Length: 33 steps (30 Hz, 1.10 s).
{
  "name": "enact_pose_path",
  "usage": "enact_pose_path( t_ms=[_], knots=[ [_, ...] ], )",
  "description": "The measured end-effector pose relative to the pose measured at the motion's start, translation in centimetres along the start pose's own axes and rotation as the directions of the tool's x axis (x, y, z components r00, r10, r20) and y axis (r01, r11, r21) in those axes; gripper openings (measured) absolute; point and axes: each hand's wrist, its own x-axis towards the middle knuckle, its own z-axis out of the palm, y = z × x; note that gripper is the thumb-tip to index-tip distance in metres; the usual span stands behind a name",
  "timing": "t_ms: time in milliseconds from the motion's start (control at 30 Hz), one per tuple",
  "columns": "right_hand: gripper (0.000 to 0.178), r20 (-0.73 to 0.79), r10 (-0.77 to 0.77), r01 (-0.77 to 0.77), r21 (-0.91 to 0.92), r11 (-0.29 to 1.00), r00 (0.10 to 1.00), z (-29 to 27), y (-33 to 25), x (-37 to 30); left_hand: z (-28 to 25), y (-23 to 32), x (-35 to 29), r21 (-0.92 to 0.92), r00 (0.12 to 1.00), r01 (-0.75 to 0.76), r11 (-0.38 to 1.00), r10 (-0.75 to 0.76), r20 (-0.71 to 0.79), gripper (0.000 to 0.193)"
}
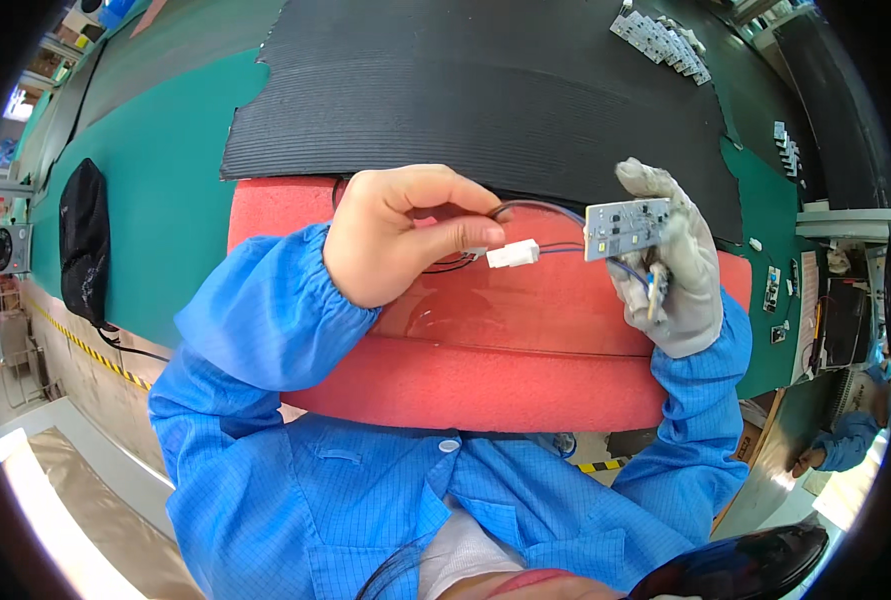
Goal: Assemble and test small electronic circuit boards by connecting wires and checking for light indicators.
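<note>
My bare left hand (400,232) pinches a thin wire lead just behind a small white plug connector (512,254). My right hand (670,270), in a grey work glove, grips a small white circuit board (627,227) by its right end, with blue and dark wires (545,212) looping from the board toward the connector. Both hands hover above a red foam pad (525,340) at the near edge of the bench. The connector and board are a short gap apart.
A black ribbed mat (465,90) covers the green bench top (155,190) behind the pad. A row of similar small boards (660,40) lies at the far right. A black pouch (85,240) sits at left. Another person's blue sleeve and hand (835,450) show at lower right.
</note>
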Motion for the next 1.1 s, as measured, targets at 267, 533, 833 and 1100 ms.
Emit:
enact_pose_path(
  t_ms=[267,533,833,1100],
  knots=[
    [0.063,0.013,-0.018,0.021,-0.339,0.941,1.0,-1.5,-0.4,-0.7,-0.2,0.0,-0.5,0.403,0.968,-0.25,0.88,0.234,0.089,0.016],
    [0.05,0.597,-0.455,0.638,-0.766,-0.079,0.661,-4.1,1.2,1.0,-0.5,-1.2,0.2,0.37,0.889,-0.457,0.809,0.43,0.159,0.018],
    [0.062,-0.116,-0.243,0.022,-0.866,0.5,0.963,-1.3,0.6,0.4,-0.7,-1.2,0.2,0.408,0.882,-0.468,0.784,0.443,0.159,0.014],
    [0.059,-0.232,-0.179,-0.091,-0.815,0.572,0.956,-1.0,0.7,0.1,-1.1,-1.3,-0.1,0.441,0.876,-0.478,0.759,0.449,0.176,0.015]
  ],
)
